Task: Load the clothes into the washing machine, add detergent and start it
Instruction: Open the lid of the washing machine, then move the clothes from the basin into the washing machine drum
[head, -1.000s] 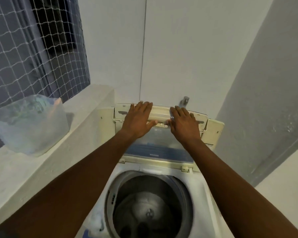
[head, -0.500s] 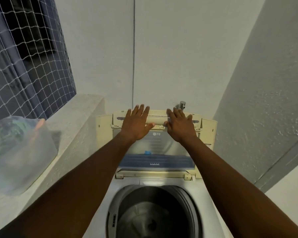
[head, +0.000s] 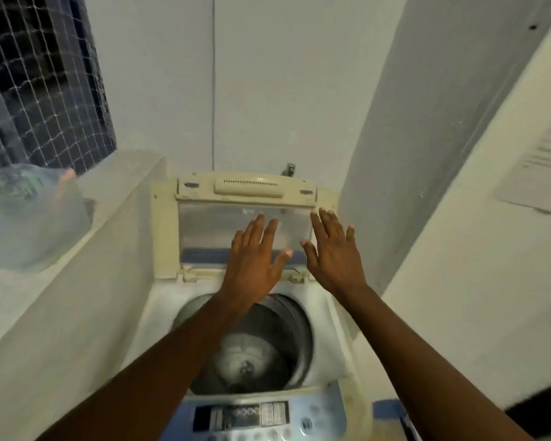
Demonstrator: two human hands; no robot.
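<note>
Yellowed plastic frames the lid [head: 247, 198] of the top-loading washing machine [head: 323, 316], which stands raised at the far side of the tub, its clear window facing the person and its long edge running left to right. In the head view, the only one here, both hands are flat and spread, grasping nothing. The left hand [head: 255, 265] hovers over the lid's lower window and hinge line; the right hand [head: 333, 249] is just beside it, near the lid's right edge. Whether the palms touch the window or float just off it cannot be told.

Below the forearms the drum [head: 268, 354] gapes, bare metal with the agitator visible at the bottom and no clothes inside. The control panel [head: 268, 415] lies at the near edge, blue with rows of buttons, blurred.

No loose clothes show. The likeliest source is the translucent bag [head: 23, 214] on the ledge [head: 77, 281] to the left of the machine, with greenish contents showing through. It lies left of both hands, well apart, so the left hand is the nearer one. Judging by the empty drum, loading has not begun; the coming move probably means swinging the left arm out across the ledge to the bag, then carrying it right and down to the opening. No detergent can be picked out.
</note>
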